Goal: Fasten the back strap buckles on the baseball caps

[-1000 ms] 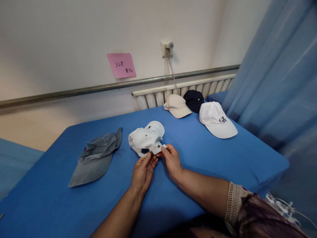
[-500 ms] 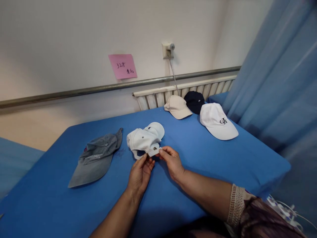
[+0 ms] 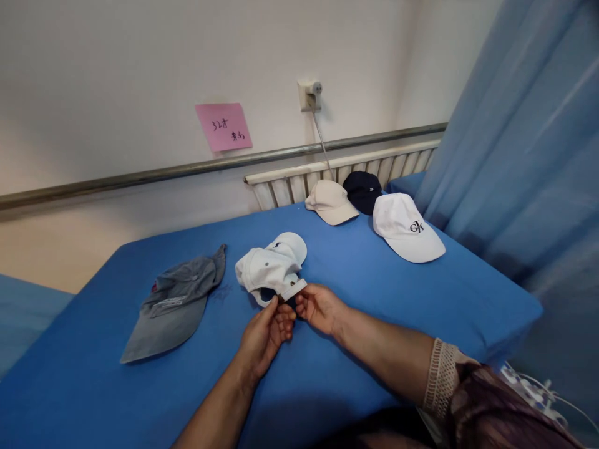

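Note:
A pale, nearly white baseball cap (image 3: pixel 269 267) lies on the blue-covered table in front of me, its brim pointing away and its back strap toward me. My left hand (image 3: pixel 271 327) pinches the strap near the buckle end, thumb on top. At the strap's right end, my right hand (image 3: pixel 321 307) has its fingers curled under the edge and closed on it. To the left rests a faded grey-blue cap (image 3: pixel 180 302) with its brim toward me. The undersides of the fingers are partly hidden.
A beige cap (image 3: pixel 331 201), a navy cap (image 3: pixel 362 190) and a white cap with black letters (image 3: pixel 407 227) sit at the back right of the blue table (image 3: pixel 374 299). Behind are a radiator (image 3: pixel 290 187), a wall rail (image 3: pixel 187 167) and a blue curtain (image 3: pixel 505 137).
My right hand has turned, its thumb slipping from the top of the strap to below its edge. My left hand keeps its pinch. The view has shifted slightly.

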`<state>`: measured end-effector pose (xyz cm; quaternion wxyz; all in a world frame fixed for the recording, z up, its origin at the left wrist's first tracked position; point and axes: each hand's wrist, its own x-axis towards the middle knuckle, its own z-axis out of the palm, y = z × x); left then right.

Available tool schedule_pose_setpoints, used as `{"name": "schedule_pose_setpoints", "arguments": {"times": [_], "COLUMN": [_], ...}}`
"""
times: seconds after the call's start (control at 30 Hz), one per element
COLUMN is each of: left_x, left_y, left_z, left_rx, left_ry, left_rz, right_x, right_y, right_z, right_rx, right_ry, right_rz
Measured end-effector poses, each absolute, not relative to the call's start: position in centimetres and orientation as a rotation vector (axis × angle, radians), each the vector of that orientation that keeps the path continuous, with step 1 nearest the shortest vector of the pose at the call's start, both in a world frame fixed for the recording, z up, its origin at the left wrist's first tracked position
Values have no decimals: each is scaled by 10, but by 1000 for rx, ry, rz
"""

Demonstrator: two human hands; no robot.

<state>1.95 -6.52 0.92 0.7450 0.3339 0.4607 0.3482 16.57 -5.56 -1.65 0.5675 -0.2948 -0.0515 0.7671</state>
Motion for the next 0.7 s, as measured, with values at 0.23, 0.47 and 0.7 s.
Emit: {"name": "schedule_pose_setpoints", "arguments": {"times": [0.23,0.47,0.7], "left_x": [14,7,-7], "left_y": [-83,-54,-33], "left_z": [18,16,21], "left_rx": [2239,2808,1914], "left_ry": [1266,1152,1344], "left_rz": [1107,971,982], "right_x": [167,160,165], "right_y": [-56,-60,-51], "right_z": [-15,-20,-28], "right_rx": [-725,-813,-1070], "right_ry": [-251,-518,-1194], "right_rz": [1706,1586,931]}}
